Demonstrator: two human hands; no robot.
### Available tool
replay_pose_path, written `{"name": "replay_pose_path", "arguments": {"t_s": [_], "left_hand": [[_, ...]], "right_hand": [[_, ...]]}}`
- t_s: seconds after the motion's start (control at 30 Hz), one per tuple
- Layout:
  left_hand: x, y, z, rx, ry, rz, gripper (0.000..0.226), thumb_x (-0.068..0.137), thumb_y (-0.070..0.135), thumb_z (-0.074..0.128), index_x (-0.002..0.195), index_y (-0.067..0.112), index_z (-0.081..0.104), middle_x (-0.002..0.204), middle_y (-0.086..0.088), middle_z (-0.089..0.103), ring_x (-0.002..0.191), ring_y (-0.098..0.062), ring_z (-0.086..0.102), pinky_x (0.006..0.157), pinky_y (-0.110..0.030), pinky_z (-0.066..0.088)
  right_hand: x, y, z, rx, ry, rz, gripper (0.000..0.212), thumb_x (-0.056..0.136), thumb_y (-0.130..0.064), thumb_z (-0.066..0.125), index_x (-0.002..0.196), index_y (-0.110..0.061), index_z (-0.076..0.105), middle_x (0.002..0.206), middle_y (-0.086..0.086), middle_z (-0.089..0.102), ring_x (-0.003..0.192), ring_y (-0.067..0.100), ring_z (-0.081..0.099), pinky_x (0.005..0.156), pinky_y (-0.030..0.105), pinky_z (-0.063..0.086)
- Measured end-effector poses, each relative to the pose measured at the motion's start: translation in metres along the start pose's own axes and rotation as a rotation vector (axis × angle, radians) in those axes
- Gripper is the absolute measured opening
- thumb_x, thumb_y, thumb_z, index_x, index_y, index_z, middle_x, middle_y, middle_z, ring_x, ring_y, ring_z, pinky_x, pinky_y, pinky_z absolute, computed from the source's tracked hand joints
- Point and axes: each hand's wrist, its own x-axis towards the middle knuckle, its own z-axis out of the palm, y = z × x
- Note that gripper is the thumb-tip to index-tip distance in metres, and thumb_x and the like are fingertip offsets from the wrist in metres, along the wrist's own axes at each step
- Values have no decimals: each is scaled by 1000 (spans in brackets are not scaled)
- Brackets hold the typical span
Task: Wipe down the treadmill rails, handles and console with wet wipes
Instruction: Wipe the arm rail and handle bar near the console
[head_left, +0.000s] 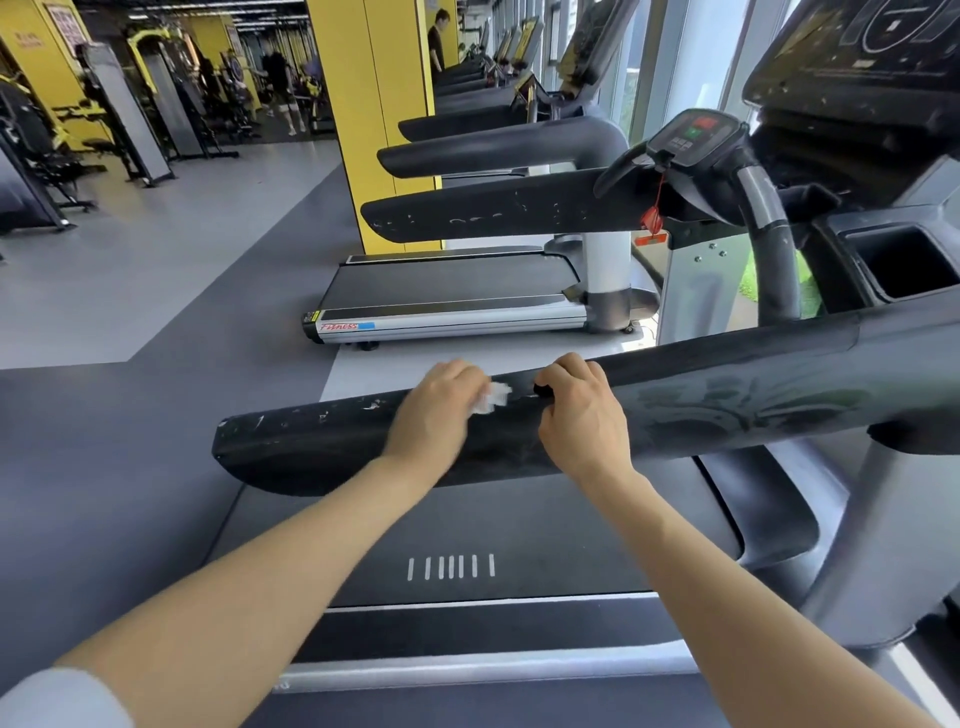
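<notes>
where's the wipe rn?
Head view, centre: the wet wipe is under the left hand on the black rail, beside the right hand.

Near rail (322, 441): top surface occupied mid-length by left hand (441, 410) with wipe (493, 397) and right hand (576, 410). Bare rail is left open toward its rounded end and toward the console. Open floor (156, 395) is seen beyond the rail end. Passage forward is blocked by curved handlebar (774, 244) and cup holder (904, 265). Neighbouring treadmill (452, 306) stands well apart.
</notes>
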Motion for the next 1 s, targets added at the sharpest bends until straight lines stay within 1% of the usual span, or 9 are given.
{"name": "replay_pose_path", "arguments": {"t_s": [0.1, 0.2, 0.33, 0.4, 0.57, 0.67, 0.83, 0.9, 1.0], "left_hand": [[14, 25, 10, -65, -50, 39, 8, 92, 4, 52, 94, 7, 58, 97, -5, 56, 93, -21, 48, 69, -32, 40], [6, 0, 0, -20, -63, 70, 13, 90, -1, 53, 97, 7, 59, 99, -6, 58, 94, -25, 51, 70, -38, 43], [-6, -39, -19, 1, -35, -128, 12, 92, 1, 51, 95, 7, 61, 99, -6, 59, 93, -26, 51, 68, -31, 33], [5, -28, -15, -24, -35, -176, 12, 93, 1, 50, 93, 7, 61, 96, -6, 58, 92, -27, 51, 68, -34, 37], [38, 25, 15, -75, -86, -101, 22, 90, -6, 47, 88, 16, 53, 92, 2, 50, 86, -17, 49, 68, -30, 39], [29, 6, 5, -9, -93, -78, 21, 89, -7, 47, 96, 12, 54, 94, 1, 50, 87, -17, 47, 68, -31, 39], [1, -47, -28, 100, -104, -299, 11, 95, 3, 46, 94, 8, 56, 90, 1, 46, 86, -22, 46, 65, -29, 29], [7, -36, -24, 88, -86, -335, 12, 93, 1, 47, 91, 11, 55, 90, 0, 47, 84, -21, 47, 65, -28, 30], [25, 0, -4, 11, -92, -245, 22, 90, -4, 47, 82, 17, 50, 87, 3, 47, 83, -20, 47, 65, -27, 32]], "right_hand": [[0, 0, -2, 4, -12, -8, 30, 81, 7, 48, 104, -6, 62, 108, 1, 53, 101, 21, 43, 57, 30, 33], [0, 2, -3, 21, 4, -17, 36, 78, 10, 48, 105, -7, 63, 107, 1, 54, 100, 21, 44, 55, 29, 33], [-1, 4, -2, 20, -13, -25, 40, 77, 12, 48, 108, -8, 63, 108, 0, 54, 101, 20, 44, 55, 28, 32], [-1, 4, -3, 26, -9, -24, 40, 77, 12, 47, 108, -8, 63, 108, 0, 54, 101, 21, 44, 55, 28, 32], [0, 4, -5, 18, -35, -40, 35, 78, 8, 49, 106, -7, 63, 109, 2, 53, 102, 22, 44, 55, 30, 34], [3, 4, -5, 15, -35, -27, 34, 78, 9, 48, 104, -7, 63, 107, 1, 53, 99, 21, 44, 55, 30, 36], [6, -2, -3, 0, -62, -29, 31, 82, 6, 46, 104, -8, 62, 107, 0, 53, 100, 20, 44, 58, 30, 38], [7, -7, 0, 16, -73, -51, 32, 83, 5, 46, 106, -8, 62, 108, 0, 53, 101, 20, 44, 60, 29, 37], [6, -16, 7, 49, -71, -106, 33, 82, 4, 47, 107, -8, 64, 107, 2, 54, 100, 22, 46, 61, 29, 34]]}}
